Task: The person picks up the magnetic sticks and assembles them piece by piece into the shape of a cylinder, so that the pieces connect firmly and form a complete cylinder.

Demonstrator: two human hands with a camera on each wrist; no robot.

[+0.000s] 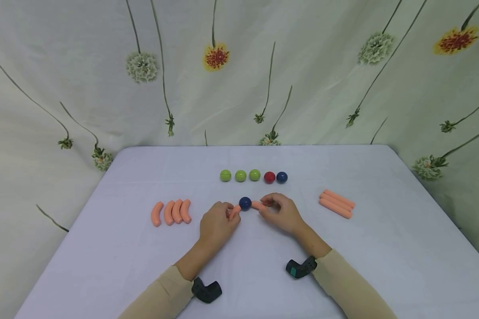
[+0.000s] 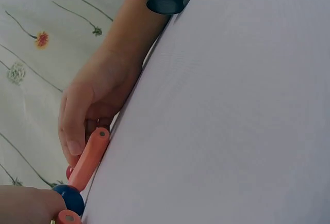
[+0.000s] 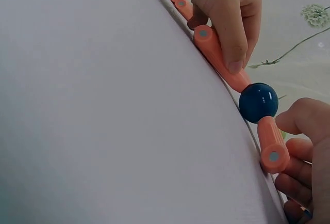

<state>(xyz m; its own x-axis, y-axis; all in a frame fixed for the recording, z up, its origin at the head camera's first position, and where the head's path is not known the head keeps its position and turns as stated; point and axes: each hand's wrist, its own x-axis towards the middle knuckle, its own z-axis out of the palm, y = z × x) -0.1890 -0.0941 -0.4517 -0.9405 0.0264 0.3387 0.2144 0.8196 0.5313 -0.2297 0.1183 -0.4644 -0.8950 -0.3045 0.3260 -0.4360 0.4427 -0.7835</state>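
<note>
From the head camera, a dark blue ball [image 1: 245, 203] sits on the white-covered table [image 1: 343, 266], near its middle, with a short orange stick on each side. The left orange stick [image 1: 234, 212] slants from the ball down toward the person; the left hand [image 1: 217, 225] pinches it, fingers curled around it. The right orange stick [image 1: 257, 205] runs nearly level out to the right, pinched by the right hand [image 1: 281, 213]. Together they form a shallow arch with the ball at the top, between the two hands. Behind lies a row of three green balls [image 1: 240, 176], a red ball [image 1: 269, 177] and another blue ball [image 1: 281, 177]; four curved orange pieces [image 1: 171, 212] lie to the left, three straight orange rods [image 1: 336, 204] to the right.

The left wrist camera shows the right hand's fingertips [image 2: 76, 146] on its stick, whose free end points away from the ball.

The right wrist camera shows both sticks touching the ball, each gripped partway along, free ends bare.
</note>
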